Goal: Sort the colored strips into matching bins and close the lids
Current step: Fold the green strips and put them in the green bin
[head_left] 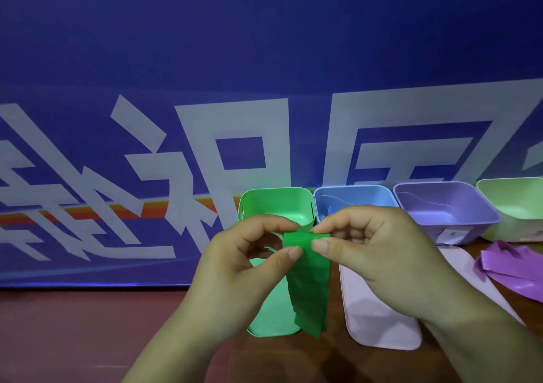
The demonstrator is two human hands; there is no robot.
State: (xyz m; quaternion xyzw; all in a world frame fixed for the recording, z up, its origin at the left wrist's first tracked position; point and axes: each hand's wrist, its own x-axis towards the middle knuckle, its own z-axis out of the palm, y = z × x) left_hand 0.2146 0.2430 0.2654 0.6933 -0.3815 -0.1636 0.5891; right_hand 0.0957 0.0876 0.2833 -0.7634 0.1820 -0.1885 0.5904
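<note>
1. Green strip [308, 282] is held up off the tabletop [88, 338]. Its top edge is pinched and its tail dangles in front of the green lid [270, 318], just short of the green bin [276, 203].
2. Left grip [235, 265]: thumb and forefinger pinch the strip's top left corner.
3. Right grip [382, 250]: thumb and forefinger pinch the top right edge.
4. Judgement: carry it over the bin's rim, feed the tail in first, then release. The limp strip may drape over the wall.
5. Purple strips [514, 268] lie well apart, right.

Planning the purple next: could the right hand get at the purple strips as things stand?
Probably yes, once freed: the right hand pinches the green strip with the left hand, but the purple strips lie uncovered to its right, nothing between.
</note>
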